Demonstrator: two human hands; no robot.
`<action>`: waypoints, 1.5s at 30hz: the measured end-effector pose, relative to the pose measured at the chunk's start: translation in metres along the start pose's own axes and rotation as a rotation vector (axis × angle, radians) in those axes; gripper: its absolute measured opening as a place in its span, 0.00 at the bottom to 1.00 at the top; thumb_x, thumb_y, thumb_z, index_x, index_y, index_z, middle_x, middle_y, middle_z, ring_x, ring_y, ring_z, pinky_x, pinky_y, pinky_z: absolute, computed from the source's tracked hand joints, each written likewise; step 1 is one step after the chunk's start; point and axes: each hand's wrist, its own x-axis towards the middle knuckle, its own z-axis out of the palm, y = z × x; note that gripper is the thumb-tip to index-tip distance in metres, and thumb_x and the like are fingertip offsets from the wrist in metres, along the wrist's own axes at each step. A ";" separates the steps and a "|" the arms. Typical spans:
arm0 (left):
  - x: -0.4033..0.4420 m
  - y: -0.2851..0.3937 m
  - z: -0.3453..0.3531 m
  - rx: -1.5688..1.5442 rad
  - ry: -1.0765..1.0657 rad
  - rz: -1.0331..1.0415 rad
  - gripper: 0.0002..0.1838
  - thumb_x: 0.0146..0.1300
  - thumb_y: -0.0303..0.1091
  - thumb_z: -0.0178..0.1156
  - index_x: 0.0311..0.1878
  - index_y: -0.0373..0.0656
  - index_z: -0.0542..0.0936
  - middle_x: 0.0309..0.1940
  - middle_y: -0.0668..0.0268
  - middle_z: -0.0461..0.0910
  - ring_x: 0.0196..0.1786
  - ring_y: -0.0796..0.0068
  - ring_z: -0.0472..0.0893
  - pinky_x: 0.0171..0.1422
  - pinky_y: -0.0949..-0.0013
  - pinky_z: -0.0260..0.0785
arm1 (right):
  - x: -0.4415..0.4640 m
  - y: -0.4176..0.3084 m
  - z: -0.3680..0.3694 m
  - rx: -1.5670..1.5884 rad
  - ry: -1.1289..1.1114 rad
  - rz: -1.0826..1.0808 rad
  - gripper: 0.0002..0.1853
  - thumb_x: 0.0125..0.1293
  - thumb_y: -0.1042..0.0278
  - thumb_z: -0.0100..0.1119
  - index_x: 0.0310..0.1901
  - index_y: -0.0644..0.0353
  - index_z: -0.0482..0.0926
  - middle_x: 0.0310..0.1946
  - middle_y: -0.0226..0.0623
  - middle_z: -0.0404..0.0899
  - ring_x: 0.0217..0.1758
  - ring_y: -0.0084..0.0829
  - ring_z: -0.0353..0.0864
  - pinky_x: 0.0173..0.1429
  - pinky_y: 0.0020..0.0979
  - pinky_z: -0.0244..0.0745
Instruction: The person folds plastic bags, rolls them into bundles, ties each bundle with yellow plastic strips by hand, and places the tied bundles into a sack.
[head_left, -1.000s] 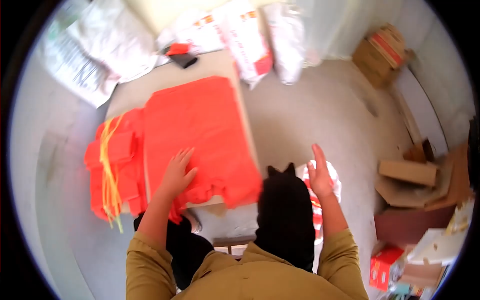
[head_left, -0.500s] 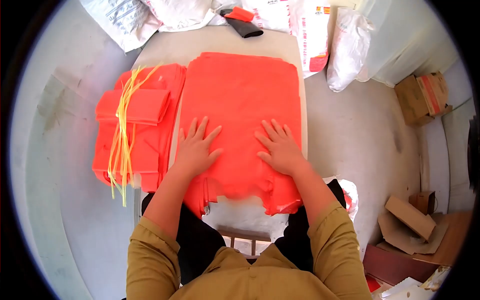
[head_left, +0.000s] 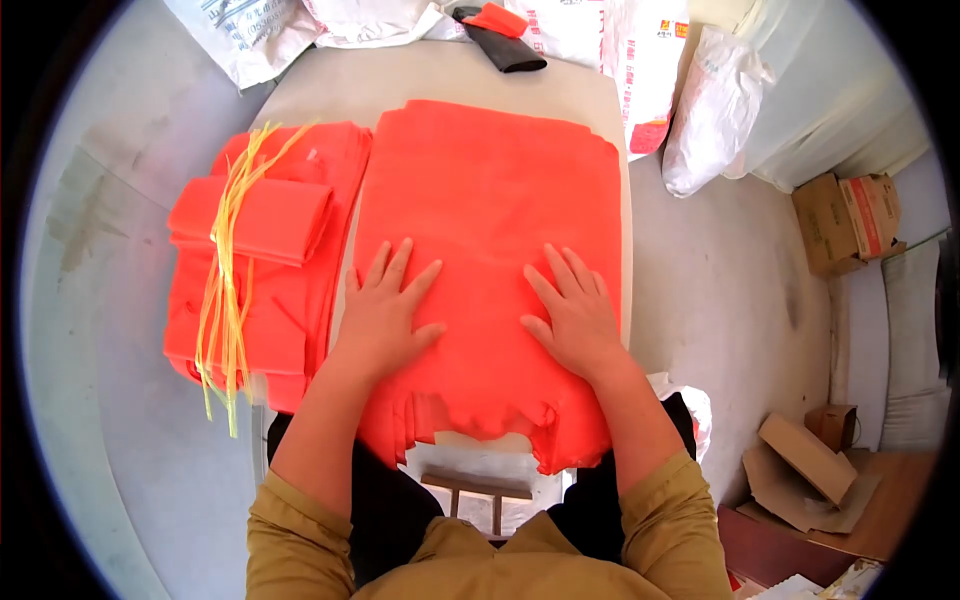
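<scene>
Both the left hand (head_left: 385,318) and the right hand (head_left: 575,318) have a released grip, fingers spread wide, palms down on the red cloth stack (head_left: 490,200) lying on the bench (head_left: 350,85), centre of the frame. Fingers point up the frame, thumbs turned inward. A folded red bundle (head_left: 285,285) under yellow strips (head_left: 226,235) sits at left of the frame. One second ago the right hand was off the cloth; now it touches it.
</scene>
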 end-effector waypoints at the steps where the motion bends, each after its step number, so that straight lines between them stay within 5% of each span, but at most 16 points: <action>1: 0.000 0.000 0.003 0.004 0.000 0.000 0.44 0.65 0.57 0.68 0.83 0.62 0.65 0.87 0.56 0.51 0.89 0.50 0.49 0.85 0.30 0.44 | -0.001 0.000 0.004 -0.007 0.004 -0.014 0.34 0.71 0.49 0.65 0.75 0.52 0.74 0.83 0.44 0.60 0.86 0.50 0.55 0.84 0.54 0.53; 15: 0.001 -0.011 0.018 -0.021 0.111 0.054 0.40 0.68 0.53 0.66 0.82 0.60 0.68 0.86 0.57 0.55 0.88 0.50 0.51 0.87 0.36 0.44 | -0.012 -0.022 0.004 -0.032 0.023 -0.024 0.28 0.69 0.57 0.69 0.68 0.57 0.78 0.76 0.47 0.70 0.82 0.52 0.63 0.83 0.54 0.58; 21: -0.011 0.000 0.007 -0.122 0.086 0.156 0.38 0.69 0.47 0.67 0.81 0.56 0.69 0.85 0.57 0.58 0.87 0.48 0.53 0.88 0.39 0.45 | -0.030 -0.048 -0.020 0.176 -0.202 -0.421 0.26 0.61 0.67 0.70 0.62 0.58 0.79 0.76 0.48 0.69 0.83 0.53 0.62 0.80 0.54 0.63; 24: -0.021 0.001 0.005 -0.099 0.046 0.168 0.37 0.68 0.44 0.68 0.80 0.55 0.70 0.84 0.56 0.59 0.87 0.48 0.54 0.88 0.40 0.46 | -0.046 -0.064 -0.017 0.157 -0.267 -0.414 0.33 0.56 0.69 0.75 0.65 0.56 0.77 0.75 0.49 0.69 0.83 0.51 0.60 0.82 0.52 0.60; 30: -0.037 -0.008 0.003 -0.172 0.064 0.201 0.30 0.69 0.39 0.67 0.74 0.47 0.76 0.80 0.54 0.67 0.85 0.46 0.58 0.86 0.45 0.53 | -0.041 -0.072 0.000 0.203 -0.206 -0.517 0.25 0.57 0.69 0.70 0.59 0.56 0.80 0.75 0.46 0.70 0.79 0.52 0.67 0.78 0.51 0.67; 33: -0.040 -0.007 -0.008 -0.442 0.088 0.276 0.22 0.66 0.33 0.70 0.62 0.40 0.82 0.65 0.53 0.80 0.74 0.49 0.73 0.76 0.53 0.68 | -0.040 -0.073 -0.007 0.278 -0.179 -0.523 0.19 0.56 0.71 0.70 0.52 0.57 0.83 0.69 0.44 0.78 0.68 0.49 0.79 0.69 0.46 0.77; 39: -0.049 0.001 -0.011 -0.713 -0.029 0.364 0.15 0.63 0.31 0.72 0.51 0.37 0.84 0.49 0.53 0.84 0.56 0.50 0.82 0.61 0.55 0.76 | -0.042 -0.073 -0.006 0.520 -0.032 -0.175 0.10 0.63 0.76 0.64 0.46 0.63 0.88 0.47 0.42 0.89 0.48 0.45 0.88 0.55 0.38 0.83; 45: -0.047 0.025 0.006 -0.657 0.020 0.282 0.10 0.65 0.34 0.69 0.44 0.38 0.84 0.41 0.56 0.84 0.49 0.50 0.81 0.55 0.53 0.75 | -0.033 -0.071 -0.014 0.845 -0.191 0.093 0.10 0.74 0.75 0.60 0.51 0.66 0.87 0.42 0.39 0.89 0.47 0.28 0.87 0.53 0.30 0.80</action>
